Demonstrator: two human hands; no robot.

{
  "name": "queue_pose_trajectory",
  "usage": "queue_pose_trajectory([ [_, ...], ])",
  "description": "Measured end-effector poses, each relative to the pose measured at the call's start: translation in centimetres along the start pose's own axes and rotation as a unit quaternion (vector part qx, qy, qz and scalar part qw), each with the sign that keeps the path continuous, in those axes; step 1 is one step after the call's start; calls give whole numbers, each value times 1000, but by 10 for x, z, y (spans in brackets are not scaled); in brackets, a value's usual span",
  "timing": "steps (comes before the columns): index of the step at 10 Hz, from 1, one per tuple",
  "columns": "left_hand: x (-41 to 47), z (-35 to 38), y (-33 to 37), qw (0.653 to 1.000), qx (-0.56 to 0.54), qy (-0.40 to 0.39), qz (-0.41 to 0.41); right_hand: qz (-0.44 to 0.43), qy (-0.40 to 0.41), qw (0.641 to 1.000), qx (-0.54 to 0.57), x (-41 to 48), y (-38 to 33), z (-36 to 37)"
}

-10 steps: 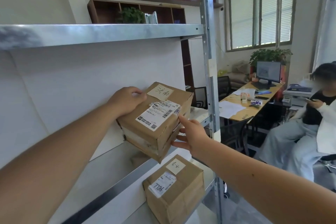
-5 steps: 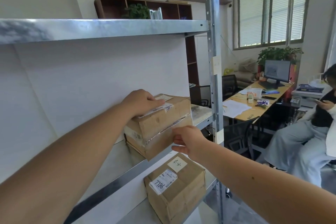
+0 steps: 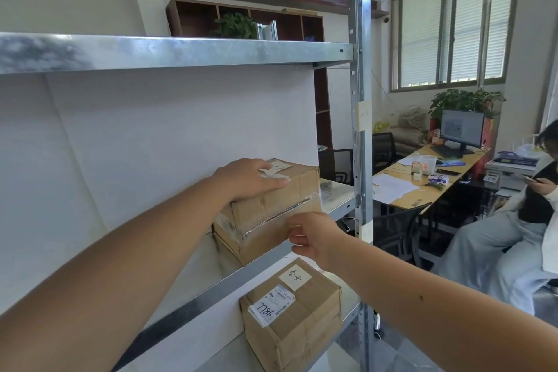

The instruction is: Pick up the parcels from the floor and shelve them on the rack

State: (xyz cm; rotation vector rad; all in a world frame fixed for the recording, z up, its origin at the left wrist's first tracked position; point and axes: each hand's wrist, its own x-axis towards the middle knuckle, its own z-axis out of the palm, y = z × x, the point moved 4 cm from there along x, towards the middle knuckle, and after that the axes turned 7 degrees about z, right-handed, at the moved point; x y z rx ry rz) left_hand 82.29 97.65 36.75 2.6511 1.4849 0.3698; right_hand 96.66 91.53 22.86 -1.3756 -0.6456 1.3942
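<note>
The parcel sits on the middle shelf of the rack, close to the front edge. The left hand lies flat on its top, fingers straight and pressed together, just short of the white label. The right hand is at the parcel's lower front face, fingers bent; whether they hold it I cannot tell. A second parcel stands on the shelf below.

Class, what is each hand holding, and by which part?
The upper box: left hand lies flat on its top, right hand is at its front face; a grip cannot be told.
</note>
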Motion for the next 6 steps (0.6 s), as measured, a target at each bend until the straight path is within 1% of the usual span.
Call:
queue_pose_trajectory([
  [1, -7, -2, -1, 995, -77, 68, 2, -7, 6, 1000, 8, -8, -5, -6],
  [2, -18, 1, -2, 982, -142, 122, 21, -25, 21, 999, 18, -18, -14, -12],
  [4, -38, -2, 0, 957, -235, 166, 45, -77, 40, 996, 17, -41, -31, -7],
  [5, -49, -5, -3, 937, -289, 187, 54, -109, 53, 993, 10, -55, -35, -2],
  [6, -56, -2, -8, 900, -390, 180, 70, -172, 85, 981, -13, -69, -35, 5],
])
